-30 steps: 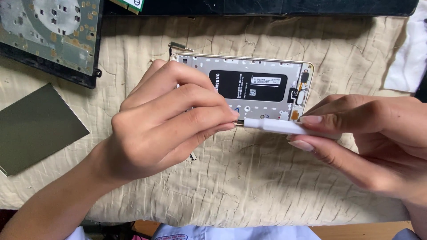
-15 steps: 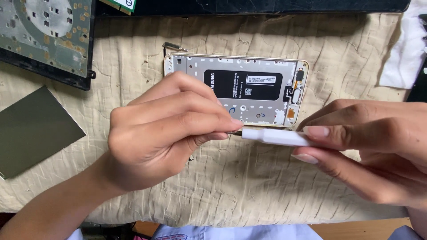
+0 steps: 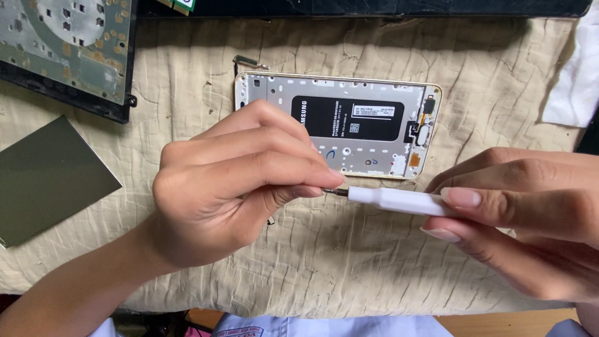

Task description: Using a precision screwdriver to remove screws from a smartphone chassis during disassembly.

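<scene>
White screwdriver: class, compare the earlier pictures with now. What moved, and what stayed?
Both hands drew back from the opened phone toward the person. The left hand still pinches the tip; the right hand still grips the white screwdriver. Phone and cloth unchanged.

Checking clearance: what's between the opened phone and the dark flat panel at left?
Head view: the left hand and bare quilted cloth lie between opened phone and dark panel.

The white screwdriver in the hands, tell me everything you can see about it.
The white screwdriver has a smooth, plastic-looking handle and a short, thin metal bit at its left end. It lies roughly level above the quilted cloth, just below the opened phone. The right hand pinches the handle between thumb and fingers; the left hand pinches the bit's tip with its fingertips. The handle's far end is hidden.
</scene>
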